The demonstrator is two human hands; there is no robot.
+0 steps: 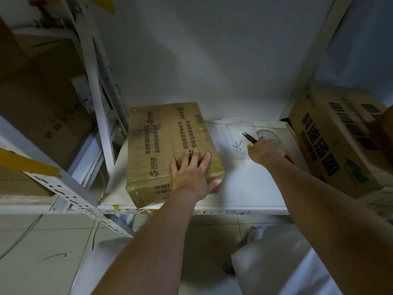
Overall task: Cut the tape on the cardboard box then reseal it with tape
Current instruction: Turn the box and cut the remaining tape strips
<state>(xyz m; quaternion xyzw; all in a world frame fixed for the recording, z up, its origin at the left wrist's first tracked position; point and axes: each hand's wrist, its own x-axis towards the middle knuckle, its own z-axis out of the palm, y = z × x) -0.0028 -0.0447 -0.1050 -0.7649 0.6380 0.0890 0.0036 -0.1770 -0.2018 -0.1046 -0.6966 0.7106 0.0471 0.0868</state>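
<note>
- Cardboard box [165,145]: brown, flat and oblong, lying on the left part of a white shelf [244,188], its near end reaching the shelf's front edge
- Top face carries lines of dark printed characters and round logos; surface looks scuffed and smudged grey in places
- Centre seam between the top flaps runs lengthwise; glossy clear tape shows over the near end and corners
- Left hand [191,173]: laid flat on the near right part of the box top, fingers straight and spread, thumb hooked over the right edge
- Right hand [264,151]: reaching over the shelf to the right of the box, fingers curled round a tool [249,138] with dark pointed tips and a yellow part at the grip; a red piece [289,159] shows behind the wrist
- Roll of tape [268,135]: lies flat on the shelf just beyond the right hand, partly hidden by it
- Small dark bits [237,144] lie on the shelf near the tool's tips
- Larger printed carton [333,143] stands at the shelf's right end
</note>
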